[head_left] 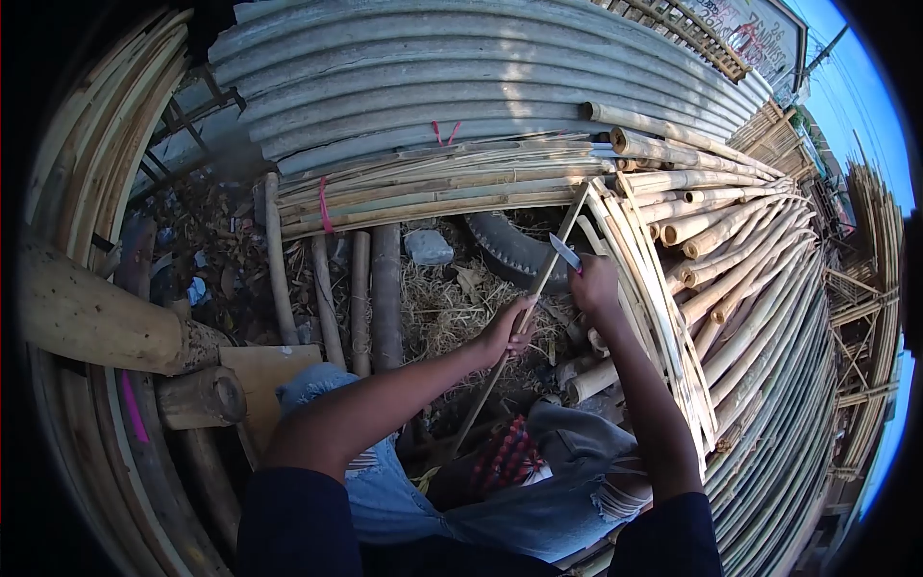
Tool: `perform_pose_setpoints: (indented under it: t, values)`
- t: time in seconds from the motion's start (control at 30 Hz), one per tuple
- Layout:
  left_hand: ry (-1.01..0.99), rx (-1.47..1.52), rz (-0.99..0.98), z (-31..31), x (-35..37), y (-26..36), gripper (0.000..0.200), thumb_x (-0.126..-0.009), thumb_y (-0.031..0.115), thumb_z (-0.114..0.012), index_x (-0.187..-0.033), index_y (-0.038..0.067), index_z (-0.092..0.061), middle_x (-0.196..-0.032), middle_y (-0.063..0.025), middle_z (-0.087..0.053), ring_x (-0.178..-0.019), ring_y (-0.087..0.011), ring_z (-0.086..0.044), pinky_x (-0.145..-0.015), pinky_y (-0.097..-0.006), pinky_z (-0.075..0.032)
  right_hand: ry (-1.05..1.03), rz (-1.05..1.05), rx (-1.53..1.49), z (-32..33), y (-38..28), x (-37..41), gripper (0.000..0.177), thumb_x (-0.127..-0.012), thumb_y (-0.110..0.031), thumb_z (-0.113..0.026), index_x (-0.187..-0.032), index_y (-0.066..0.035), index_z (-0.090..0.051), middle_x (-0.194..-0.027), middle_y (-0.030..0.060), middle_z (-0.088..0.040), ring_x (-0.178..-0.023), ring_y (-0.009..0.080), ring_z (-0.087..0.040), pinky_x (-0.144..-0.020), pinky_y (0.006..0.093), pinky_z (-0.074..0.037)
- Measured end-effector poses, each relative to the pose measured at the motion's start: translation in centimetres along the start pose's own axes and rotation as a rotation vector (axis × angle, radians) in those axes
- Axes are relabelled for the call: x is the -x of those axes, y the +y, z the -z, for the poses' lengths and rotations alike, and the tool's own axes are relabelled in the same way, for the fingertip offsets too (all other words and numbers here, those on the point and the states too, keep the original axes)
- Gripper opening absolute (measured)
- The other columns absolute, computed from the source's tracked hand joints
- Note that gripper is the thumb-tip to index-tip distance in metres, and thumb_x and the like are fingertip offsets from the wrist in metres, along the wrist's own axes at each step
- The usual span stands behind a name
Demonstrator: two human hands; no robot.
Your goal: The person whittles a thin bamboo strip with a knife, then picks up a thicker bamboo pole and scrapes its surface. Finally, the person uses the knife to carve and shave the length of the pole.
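Observation:
A long, thin bamboo strip (487, 389) slants up from between my knees, past both hands, toward the upper right. My left hand (509, 332) is closed around its middle, fingers wrapped over it. Higher up, my right hand (595, 285) grips a knife (565, 252) with a pale blade and a pinkish handle mostly hidden in the fist. The blade lies right at the strip, pointing up and left. A red and black checked cloth (505, 452) sits between my legs, under the strip's lower part.
Bundled bamboo strips (433, 199) tied with pink ribbon lie ahead, before a corrugated metal sheet (413, 77). Split strips (663, 317) and stacked bamboo poles (740, 240) fill the right. A tyre (500, 252) lies on the littered ground. Thick bamboo (106, 313) juts in at left.

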State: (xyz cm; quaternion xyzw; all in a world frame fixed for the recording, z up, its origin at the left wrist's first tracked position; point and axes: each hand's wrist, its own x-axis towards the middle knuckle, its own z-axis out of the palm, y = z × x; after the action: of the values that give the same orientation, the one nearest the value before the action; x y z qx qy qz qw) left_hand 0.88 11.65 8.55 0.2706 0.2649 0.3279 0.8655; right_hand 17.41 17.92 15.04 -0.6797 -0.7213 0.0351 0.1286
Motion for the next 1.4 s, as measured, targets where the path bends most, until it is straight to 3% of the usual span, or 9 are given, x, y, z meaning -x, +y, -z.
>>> perform_pose_setpoints:
  t: [0.1, 0.2, 0.37, 0.53, 0.67, 0.8, 0.9, 1.27, 1.4]
  values:
    - [-0.078, 0.025, -0.005, 0.1, -0.4, 0.1, 0.049, -0.086, 0.053, -0.038, -0.058, 0.014, -0.036, -0.041, 0.0047, -0.026, -0.033, -0.0068, -0.024, -0.035, -0.022, -0.022, -0.105, 0.383, -0.008, -0.5, -0.6, 2.2, 0.019, -0.07, -0.018, -0.057, -0.062, -0.001, -0.059, -0.063, 0.0218, -0.057, -0.062, 0.0394, -0.058, -0.06, 0.0472, -0.048]
    - [-0.042, 0.028, -0.008, 0.2, -0.3, 0.1, 0.049, -0.086, 0.053, -0.038, -0.057, 0.014, -0.035, -0.041, 0.0046, -0.026, -0.033, -0.0069, -0.024, -0.035, -0.0221, -0.023, -0.007, -0.052, -0.134, 0.6, -0.6, -0.5, 0.017, -0.069, -0.019, -0.057, -0.062, -0.003, -0.058, -0.062, 0.0213, -0.057, -0.062, 0.04, -0.058, -0.06, 0.0478, -0.047]
    - [-0.049, 0.007, 0.029, -0.3, -0.2, 0.3, 0.048, -0.086, 0.054, -0.037, -0.059, 0.014, -0.035, -0.041, 0.0049, -0.026, -0.033, -0.0066, -0.024, -0.036, -0.0225, -0.023, -0.052, 0.378, 0.108, 0.3, -1.6, 1.7, 0.017, -0.07, -0.02, -0.057, -0.062, -0.005, -0.06, -0.061, 0.0203, -0.058, -0.061, 0.037, -0.06, -0.058, 0.0451, -0.049]
    - [0.037, -0.06, 0.058, -0.4, 0.1, 0.6, 0.048, -0.085, 0.056, -0.039, -0.061, 0.014, -0.038, -0.042, 0.0052, -0.027, -0.034, -0.0065, -0.026, -0.038, -0.0222, -0.025, -0.002, 0.014, 0.13, 2.3, -0.2, -1.2, 0.018, -0.067, -0.023, -0.059, -0.066, -0.005, -0.06, -0.064, 0.0192, -0.059, -0.064, 0.0368, -0.06, -0.064, 0.0461, -0.049]
    - [0.071, -0.062, -0.002, -0.7, 0.5, 0.7, 0.049, -0.084, 0.056, -0.041, -0.06, 0.014, -0.037, -0.042, 0.0055, -0.028, -0.034, -0.0067, -0.029, -0.038, -0.022, -0.026, -0.129, 0.34, 0.241, 1.7, -0.3, -0.3, 0.017, -0.07, -0.022, -0.058, -0.068, -0.006, -0.062, -0.069, 0.0188, -0.061, -0.066, 0.0349, -0.061, -0.064, 0.0436, -0.05]
    - [0.053, -0.07, 0.001, -0.2, 0.2, 0.3, 0.048, -0.084, 0.056, -0.042, -0.06, 0.014, -0.037, -0.042, 0.0054, -0.028, -0.033, -0.0068, -0.029, -0.037, -0.0222, -0.026, -0.022, 0.048, 0.107, 2.7, -0.2, -1.4, 0.019, -0.068, -0.024, -0.06, -0.066, -0.006, -0.062, -0.066, 0.0182, -0.061, -0.063, 0.0348, -0.061, -0.062, 0.0449, -0.05]
    - [0.066, -0.072, -0.016, -0.4, 0.3, 0.5, 0.049, -0.084, 0.056, -0.042, -0.06, 0.014, -0.037, -0.042, 0.0053, -0.028, -0.033, -0.0069, -0.029, -0.037, -0.0223, -0.026, -0.206, 0.428, 0.288, 2.9, -0.3, -0.1, 0.017, -0.071, -0.022, -0.059, -0.067, -0.005, -0.062, -0.066, 0.0187, -0.061, -0.064, 0.0346, -0.062, -0.061, 0.0441, -0.05]
    - [0.065, -0.046, -0.012, -0.8, 0.3, 0.3, 0.043, -0.084, 0.054, -0.044, -0.069, 0.014, -0.04, -0.041, 0.005, -0.028, -0.033, -0.0072, -0.03, -0.036, -0.0232, -0.027, -0.093, -0.003, 0.274, 5.2, -0.2, -3.3, 0.016, -0.07, -0.025, -0.06, -0.068, -0.009, -0.064, -0.068, 0.0168, -0.062, -0.068, 0.0306, -0.063, -0.064, 0.0408, -0.051]
    - [0.074, -0.045, -0.029, -0.3, 0.8, 0.9, 0.045, -0.084, 0.053, -0.043, -0.065, 0.012, -0.041, -0.041, 0.0046, -0.029, -0.033, -0.0076, -0.03, -0.036, -0.0231, -0.028, -0.238, 0.398, 0.328, 3.6, -1.1, -1.7, 0.018, -0.072, -0.022, -0.058, -0.068, -0.007, -0.064, -0.068, 0.0179, -0.062, -0.065, 0.0321, -0.062, -0.06, 0.0413, -0.05]
